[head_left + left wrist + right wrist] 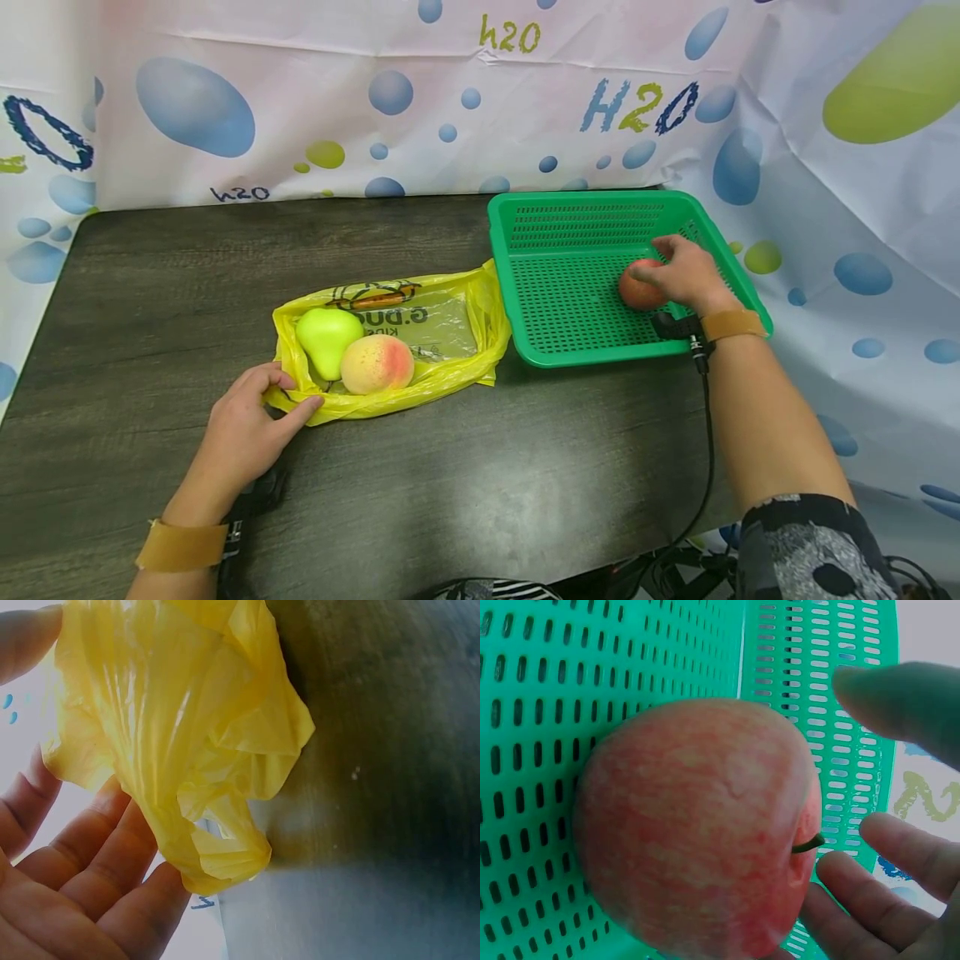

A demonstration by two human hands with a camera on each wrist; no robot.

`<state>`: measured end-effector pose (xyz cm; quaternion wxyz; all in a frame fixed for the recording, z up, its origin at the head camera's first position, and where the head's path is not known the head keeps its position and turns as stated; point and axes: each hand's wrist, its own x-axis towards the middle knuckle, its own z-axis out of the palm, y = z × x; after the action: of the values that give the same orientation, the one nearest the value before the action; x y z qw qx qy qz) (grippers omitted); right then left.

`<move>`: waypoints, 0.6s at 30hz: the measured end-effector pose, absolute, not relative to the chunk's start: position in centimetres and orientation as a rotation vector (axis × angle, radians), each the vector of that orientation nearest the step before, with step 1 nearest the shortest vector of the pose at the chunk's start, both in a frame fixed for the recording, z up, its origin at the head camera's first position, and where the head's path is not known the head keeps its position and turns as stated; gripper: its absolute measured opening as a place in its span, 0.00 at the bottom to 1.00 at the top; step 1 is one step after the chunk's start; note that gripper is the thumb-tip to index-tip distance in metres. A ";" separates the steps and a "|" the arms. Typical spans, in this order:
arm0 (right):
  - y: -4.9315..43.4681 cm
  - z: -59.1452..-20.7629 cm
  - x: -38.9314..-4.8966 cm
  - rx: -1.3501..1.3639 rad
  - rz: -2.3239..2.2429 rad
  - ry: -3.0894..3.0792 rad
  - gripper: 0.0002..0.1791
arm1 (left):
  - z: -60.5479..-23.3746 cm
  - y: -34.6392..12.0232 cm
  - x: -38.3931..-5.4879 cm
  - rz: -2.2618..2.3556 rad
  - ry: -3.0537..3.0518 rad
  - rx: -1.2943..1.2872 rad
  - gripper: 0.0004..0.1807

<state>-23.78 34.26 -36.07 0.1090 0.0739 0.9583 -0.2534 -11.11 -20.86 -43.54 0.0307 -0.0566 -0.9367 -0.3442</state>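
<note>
A yellow plastic bag point(450, 379) lies with its mouth spread wide, a green pear point(328, 340) and a peach point(377, 364) inside its left part. My left hand point(251, 417) holds the bag's left end, thumb at the near rim and fingers at the side; the left wrist view shows the crumpled bag point(187, 727) between them. In the green basket, a red apple point(697, 825) rests on the slotted floor, its stem toward my right hand point(686, 275). That hand reaches over the apple with thumb raised off it and fingers spread close beside it.
The green basket point(551, 360) stands at the back right, its left wall against the bag's right end. A patterned sheet point(300, 100) rises behind the dark table point(150, 292). A black cable point(708, 467) hangs from the right wrist over the table's front edge.
</note>
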 end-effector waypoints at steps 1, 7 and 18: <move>34.3 -36.1 -23.8 0.220 -0.741 2.813 0.45 | -43.5 -20.9 -11.1 -1.061 -2.886 -0.174 0.19; 34.5 -36.3 -23.9 0.223 -0.733 2.792 0.44 | -43.5 -20.8 -11.1 -1.058 -2.892 -0.175 0.19; 34.8 -36.8 -24.1 0.194 -0.655 2.748 0.46 | -43.6 -20.8 -11.0 -1.040 -2.886 -0.178 0.19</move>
<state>-24.12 34.83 -36.78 0.1544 0.0675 0.9588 -0.2287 -10.98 -20.82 -43.60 0.0346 -0.0580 -0.9387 -0.3382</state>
